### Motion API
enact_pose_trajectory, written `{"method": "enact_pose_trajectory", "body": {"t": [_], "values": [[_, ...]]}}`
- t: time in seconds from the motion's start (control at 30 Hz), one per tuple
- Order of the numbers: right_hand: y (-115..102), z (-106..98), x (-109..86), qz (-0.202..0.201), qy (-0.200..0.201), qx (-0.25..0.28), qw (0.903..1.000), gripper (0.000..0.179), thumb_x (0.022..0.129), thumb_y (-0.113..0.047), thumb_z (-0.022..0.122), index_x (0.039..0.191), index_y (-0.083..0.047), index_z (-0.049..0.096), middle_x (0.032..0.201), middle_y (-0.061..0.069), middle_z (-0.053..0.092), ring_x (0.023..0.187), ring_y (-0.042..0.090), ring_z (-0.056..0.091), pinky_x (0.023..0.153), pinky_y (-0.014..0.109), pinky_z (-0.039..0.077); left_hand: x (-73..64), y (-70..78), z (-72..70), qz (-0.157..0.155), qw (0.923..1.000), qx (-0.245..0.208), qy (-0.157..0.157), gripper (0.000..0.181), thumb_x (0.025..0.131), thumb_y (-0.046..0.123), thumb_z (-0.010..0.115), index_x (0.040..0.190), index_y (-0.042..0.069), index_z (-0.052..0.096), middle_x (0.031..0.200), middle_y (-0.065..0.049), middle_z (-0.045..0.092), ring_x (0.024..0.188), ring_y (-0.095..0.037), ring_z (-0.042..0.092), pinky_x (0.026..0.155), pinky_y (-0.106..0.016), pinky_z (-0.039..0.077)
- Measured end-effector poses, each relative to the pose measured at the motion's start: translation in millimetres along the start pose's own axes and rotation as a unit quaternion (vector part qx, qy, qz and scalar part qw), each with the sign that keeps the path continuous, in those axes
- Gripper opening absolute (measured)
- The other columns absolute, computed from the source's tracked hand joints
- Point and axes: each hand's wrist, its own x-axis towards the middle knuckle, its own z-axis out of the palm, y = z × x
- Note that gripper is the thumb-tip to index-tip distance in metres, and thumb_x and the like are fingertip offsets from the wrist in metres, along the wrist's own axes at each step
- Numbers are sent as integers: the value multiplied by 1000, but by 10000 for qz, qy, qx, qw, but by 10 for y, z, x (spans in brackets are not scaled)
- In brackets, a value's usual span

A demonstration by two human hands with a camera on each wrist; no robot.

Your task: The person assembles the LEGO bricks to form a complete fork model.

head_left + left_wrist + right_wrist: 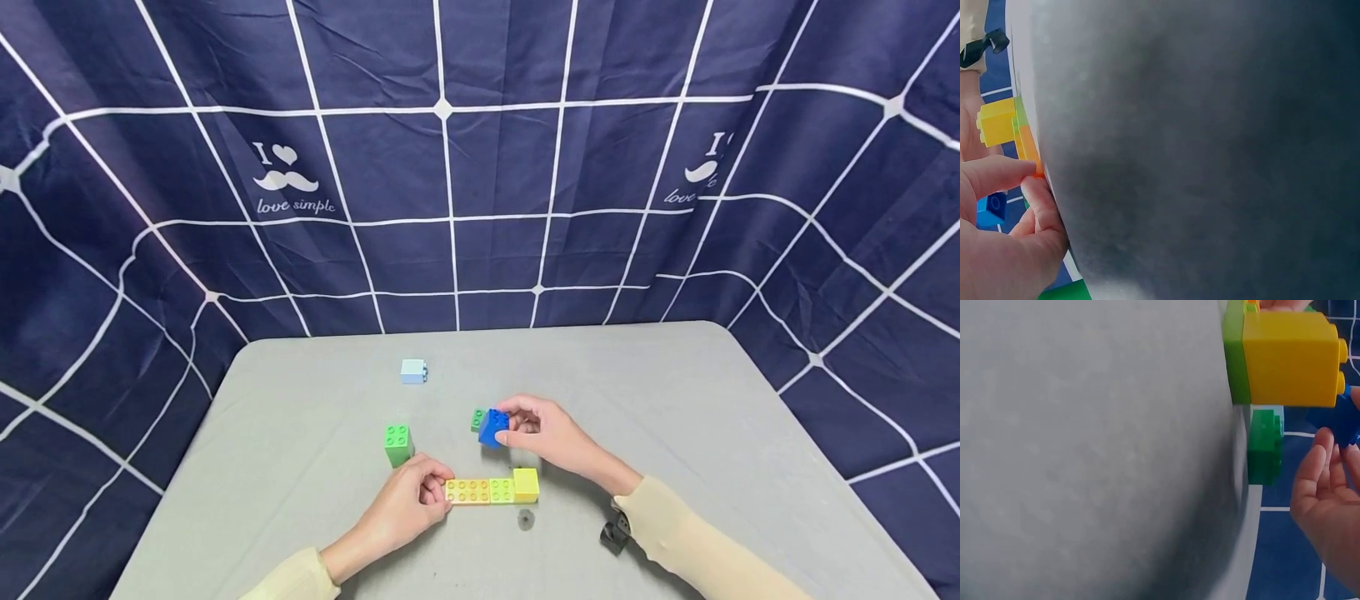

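Observation:
A low row of toy building bricks lies in front of me: an orange brick (468, 492), a lime green plate (501, 491) and a taller yellow brick (526, 486) standing on the right end. My left hand (408, 500) pinches the orange brick's left end between thumb and finger. Behind the row, my right hand (551, 433) holds a blue brick (492, 427), tilted, by its right side. The right wrist view shows this blue brick (1338, 419) raised off the table. A small dark green brick (477, 419) sits just behind it, partly covered.
A tall green brick (399, 447) stands just beyond my left fingers. Farther back lies a light blue brick (412, 372) on its side. A black object (615, 533) is by my right cuff. The grey table (315, 417) ends at a dark blue checked curtain (495, 167).

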Motion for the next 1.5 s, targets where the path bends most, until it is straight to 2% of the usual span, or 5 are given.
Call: {"method": "enact_pose_trajectory", "body": {"t": [0.27, 0.7, 1.07, 1.33, 1.5], "values": [[-50, 40, -120, -267, 48, -174, 9995, 36, 99, -16, 83, 131, -6, 73, 103, 2, 70, 94, 20, 65, 81, 27, 55, -3, -15, 6, 121, 9999, -37, 55, 28, 84, -10, 83, 109, -1, 72, 91, -2, 59, 77, -9, 58, 67, -20, 49], [-75, 132, -205, -275, -177, -337, 9989, 37, 99, -22, 84, 131, -9, 73, 109, 1, 69, 100, 23, 66, 87, 31, 57, -5, 6, -4, 108, 9999, -30, 32, 28, 85, -10, 83, 108, -1, 72, 91, -2, 58, 77, -9, 57, 67, -20, 49], [-79, 189, -271, -558, -452, -501, 9962, 33, 97, -22, 85, 127, -14, 76, 110, 0, 67, 100, 26, 66, 88, 40, 59, -5, 6, 2, 154, 9999, 40, 42, 27, 85, -9, 83, 108, -1, 71, 91, -1, 58, 78, -9, 57, 67, -21, 48], [-71, 234, -324, -636, -439, -930, 9927, 32, 94, -18, 85, 125, -19, 75, 109, -8, 67, 101, 14, 65, 89, 35, 56, -8, 1, 4, 125, 9999, 31, 19, 27, 85, -9, 83, 108, -1, 72, 91, -2, 58, 78, -10, 57, 67, -21, 49], [-67, 260, -360, -632, -484, -1072, 9910, 36, 91, -15, 86, 124, -22, 74, 109, -9, 66, 101, 12, 64, 87, 31, 56, -5, -1, 2, 136, 9999, 70, 45, 27, 84, -10, 83, 107, -1, 72, 91, -2, 58, 78, -10, 57, 67, -21, 48]]}}
